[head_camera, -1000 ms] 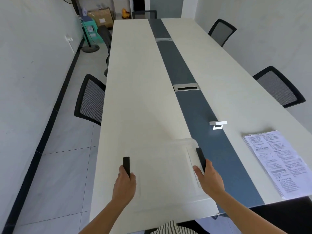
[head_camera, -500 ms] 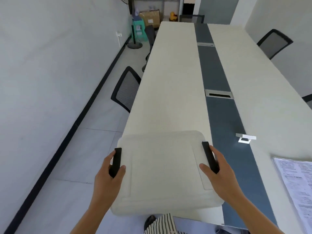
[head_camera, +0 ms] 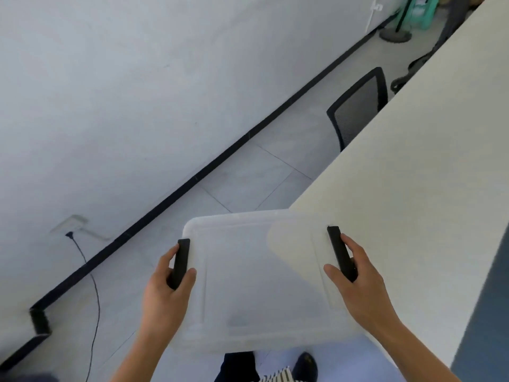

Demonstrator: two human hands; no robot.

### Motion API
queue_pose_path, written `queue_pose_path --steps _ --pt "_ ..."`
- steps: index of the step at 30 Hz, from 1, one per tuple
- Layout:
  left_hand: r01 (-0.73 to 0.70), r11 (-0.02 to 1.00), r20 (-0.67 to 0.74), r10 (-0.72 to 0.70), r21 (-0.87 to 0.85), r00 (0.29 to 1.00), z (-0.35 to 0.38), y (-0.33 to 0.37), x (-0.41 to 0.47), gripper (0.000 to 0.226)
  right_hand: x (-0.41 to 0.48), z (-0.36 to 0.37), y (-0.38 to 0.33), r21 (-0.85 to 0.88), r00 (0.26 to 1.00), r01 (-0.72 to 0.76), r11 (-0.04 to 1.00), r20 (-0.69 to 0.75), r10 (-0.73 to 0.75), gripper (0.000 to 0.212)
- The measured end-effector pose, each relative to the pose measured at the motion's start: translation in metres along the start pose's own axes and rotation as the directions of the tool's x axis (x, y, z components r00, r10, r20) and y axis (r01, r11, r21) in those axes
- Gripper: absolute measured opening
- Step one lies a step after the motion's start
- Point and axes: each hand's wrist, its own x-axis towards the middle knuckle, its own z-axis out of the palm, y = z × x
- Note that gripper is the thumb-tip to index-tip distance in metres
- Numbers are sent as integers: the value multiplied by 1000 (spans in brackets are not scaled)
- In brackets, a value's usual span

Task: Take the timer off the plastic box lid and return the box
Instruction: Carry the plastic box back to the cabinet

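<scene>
- The white wall (head_camera: pixel 137 92) fills the upper left, with a black skirting strip (head_camera: pixel 192 177) running along its foot and a socket (head_camera: pixel 72 224) low down from which a thin black cable (head_camera: pixel 93 288) trails over the floor.
- The long cream desk (head_camera: pixel 413 175) slants down the right side; a dark blue band (head_camera: pixel 487 312) runs at its far right edge.
- The grey tiled floor (head_camera: pixel 248 172) lies between wall and desk.
- A black mesh chair (head_camera: pixel 358 106) is tucked against the desk's left edge; further back stand a fan base (head_camera: pixel 395 35) and a green stool (head_camera: pixel 418 9).
- The translucent plastic box (head_camera: pixel 259 282), lid on top, is held in the air, its right part over the desk corner, its left part over the floor.
- The left hand (head_camera: pixel 165 293) has its grip clenched round the box's black left handle (head_camera: pixel 180 261), thumb on the lid.
- The right hand (head_camera: pixel 360 285) grasps the black right handle (head_camera: pixel 340 252) likewise, forearm reaching in from lower right.
- Dark shoes (head_camera: pixel 305 365) show below the box.
</scene>
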Motion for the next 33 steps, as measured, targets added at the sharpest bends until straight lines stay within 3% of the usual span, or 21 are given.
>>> queue_pose_path --steps 10,16,26,33 --pt "50 995 -171 -64 -86 983 -118 -52 77 49 38 141 -101 -24 987 124 992 106 -121 59" --pt "52 998 -109 -56 -43 992 -168 -59 155 47 65 198 -149 3 993 96 995 73 -96 61" --pt "-43 998 78 46 -46 996 -109 19 328 48 192 187 -183 88 988 -84 993 -122 95 68" --pt "-165 986 61 165 -2 984 -77 123 464 49 329 161 -244 154 979 -52 987 -186 81 63"
